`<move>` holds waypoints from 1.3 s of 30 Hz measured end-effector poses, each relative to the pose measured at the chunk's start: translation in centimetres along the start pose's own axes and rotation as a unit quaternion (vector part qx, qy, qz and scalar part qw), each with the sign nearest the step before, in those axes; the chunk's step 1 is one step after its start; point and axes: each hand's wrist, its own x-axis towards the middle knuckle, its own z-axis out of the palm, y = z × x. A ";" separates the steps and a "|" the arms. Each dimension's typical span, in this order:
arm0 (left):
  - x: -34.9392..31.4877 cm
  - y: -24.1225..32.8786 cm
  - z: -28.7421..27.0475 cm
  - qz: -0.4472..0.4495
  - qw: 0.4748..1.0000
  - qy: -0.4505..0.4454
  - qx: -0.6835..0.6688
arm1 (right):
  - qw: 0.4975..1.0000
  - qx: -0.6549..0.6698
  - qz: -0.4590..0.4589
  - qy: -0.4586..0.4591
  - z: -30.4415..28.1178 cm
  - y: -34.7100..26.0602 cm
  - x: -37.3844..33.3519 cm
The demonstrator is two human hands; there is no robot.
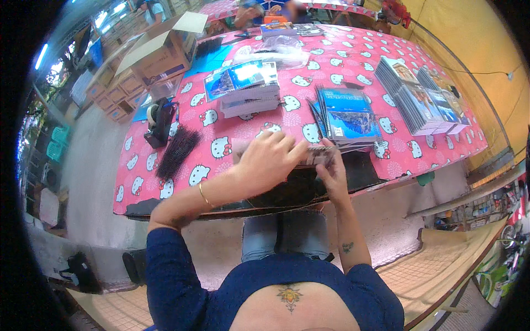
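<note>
In front of me, at the near side of the table, a booklet with a greyish, dark-patterned surface [317, 155] lies mostly under my hands; only its right end shows plainly. My left hand [270, 157] reaches across it with bent fingers, thumb side toward the right, and hides its middle. At the right end, my right hand [334, 174] grips it between thumb and fingers. Just beyond my right hand stands a pile of blue-covered spiral notebooks [350, 113], some fanned out. Further left, a stack of booklets [248, 88] with blue and white covers sits slightly skewed.
Black binding coils [178, 153] lie in a bundle at left, beside a black tape dispenser [158, 122]. Spiral-bound books [411, 96] stand in rows at right. Clear plastic [273, 53] lies toward the back. Open cardboard boxes [157, 58] stand left. Other people are beyond the table.
</note>
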 end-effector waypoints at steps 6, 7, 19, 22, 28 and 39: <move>-6.5 1.6 5.2 -0.235 0.943 0.237 0.008 | 0.979 -0.197 -0.031 -0.038 0.8 1.6 -0.5; -7.5 1.2 6.8 -0.319 0.893 0.284 -0.144 | 0.976 -0.215 -0.038 -0.020 1.0 1.9 -0.4; -11.3 0.1 14.3 -0.386 0.716 0.236 -0.532 | 0.985 -0.152 -0.018 0.080 -0.5 3.2 -0.5; -16.4 -11.7 17.5 -0.423 0.876 0.229 -0.022 | 0.984 -0.148 -0.046 0.085 0.5 2.9 -0.2; -22.4 -20.4 15.5 -0.498 0.849 0.083 0.155 | 0.990 -0.059 -0.002 0.129 -0.8 5.5 -0.5; -15.7 -13.7 10.3 -0.432 0.879 0.162 0.121 | 0.816 -0.474 -0.327 -0.052 7.4 -6.0 0.5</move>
